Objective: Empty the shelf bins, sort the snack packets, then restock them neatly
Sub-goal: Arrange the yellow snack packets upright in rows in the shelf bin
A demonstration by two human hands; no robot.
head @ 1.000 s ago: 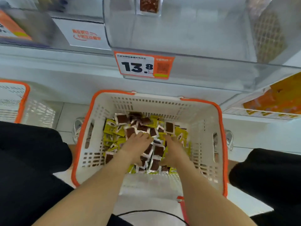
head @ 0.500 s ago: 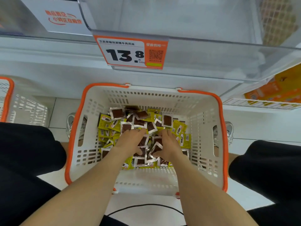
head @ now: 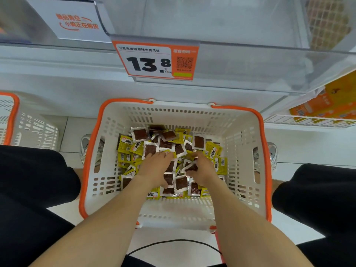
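Note:
A white basket with an orange rim stands on the floor between my knees. In it lies a loose heap of snack packets, some clear with brown pieces, some yellow. Both hands are down in the heap. My left hand rests on the packets with fingers stretched toward the middle. My right hand has its fingers and thumb curled round a brown packet between the hands. Above hangs a clear shelf bin with nothing seen in this part of it.
An orange price tag reading 13.8 is on the bin's front. A second white basket stands at the left. Orange boxes sit on a low shelf at the right. A black cable runs near my body.
The view has tilted down slightly. My hands shifted a little within the heap and drew closer together, the right hand's fingers curling over packets.

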